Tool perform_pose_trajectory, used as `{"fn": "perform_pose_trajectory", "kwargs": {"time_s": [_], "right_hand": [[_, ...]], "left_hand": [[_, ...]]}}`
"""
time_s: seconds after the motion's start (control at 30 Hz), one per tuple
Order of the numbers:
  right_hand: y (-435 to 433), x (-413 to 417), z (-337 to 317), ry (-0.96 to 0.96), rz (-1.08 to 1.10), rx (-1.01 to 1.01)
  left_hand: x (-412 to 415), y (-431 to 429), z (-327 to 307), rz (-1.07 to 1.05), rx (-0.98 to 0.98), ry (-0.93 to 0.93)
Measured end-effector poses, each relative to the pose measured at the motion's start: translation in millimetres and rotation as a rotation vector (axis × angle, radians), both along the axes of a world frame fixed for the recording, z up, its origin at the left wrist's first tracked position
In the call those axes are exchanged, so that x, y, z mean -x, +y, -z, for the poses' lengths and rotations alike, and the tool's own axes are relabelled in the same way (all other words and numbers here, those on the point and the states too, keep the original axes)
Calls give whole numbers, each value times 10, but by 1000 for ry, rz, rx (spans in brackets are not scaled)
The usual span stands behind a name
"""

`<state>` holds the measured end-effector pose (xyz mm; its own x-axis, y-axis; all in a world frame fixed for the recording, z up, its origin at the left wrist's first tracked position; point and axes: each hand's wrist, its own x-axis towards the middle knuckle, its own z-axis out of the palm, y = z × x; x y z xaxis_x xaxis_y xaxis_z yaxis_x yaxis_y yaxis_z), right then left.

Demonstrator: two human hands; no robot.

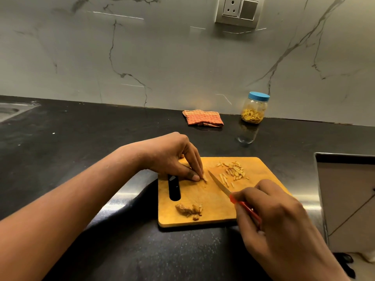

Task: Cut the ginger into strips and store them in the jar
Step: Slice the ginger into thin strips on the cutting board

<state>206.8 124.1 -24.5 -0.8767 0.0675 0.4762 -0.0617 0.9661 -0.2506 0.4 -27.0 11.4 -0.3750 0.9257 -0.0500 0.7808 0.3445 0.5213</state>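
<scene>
on one cutting board (213, 205): one knife (220, 185), two hands (172, 157) (272, 216)

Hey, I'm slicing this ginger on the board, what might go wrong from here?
The ginger piece your left hand pinches is tiny, and the knife in your right hand sits right beside those fingertips; a slip may nick them.
The jar stands far back with its blue lid on, so the cut strips could spill on the way.

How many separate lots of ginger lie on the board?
3: a small piece pinched by the left hand, a pile of strips far right, a chunk near the front edge. The hand may hide more.
</scene>
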Motion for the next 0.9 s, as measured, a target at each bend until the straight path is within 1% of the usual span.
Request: {"fn": "perform_pose_trajectory", "kwargs": {"time_s": [0.17,0.37,0.53,0.9], "right_hand": [[54,-20,-81,12,22,29],[-84,9,-103,-1,-27,53],[-84,34,-114,-1,-36,50],[-62,72,-108,-46,-61,26]], "left_hand": [[2,0,3,9,-1,2],[-2,7,19,5,-14,11],[14,-6,18,3,-39,9],[28,14,48,15,-18,60]]}}
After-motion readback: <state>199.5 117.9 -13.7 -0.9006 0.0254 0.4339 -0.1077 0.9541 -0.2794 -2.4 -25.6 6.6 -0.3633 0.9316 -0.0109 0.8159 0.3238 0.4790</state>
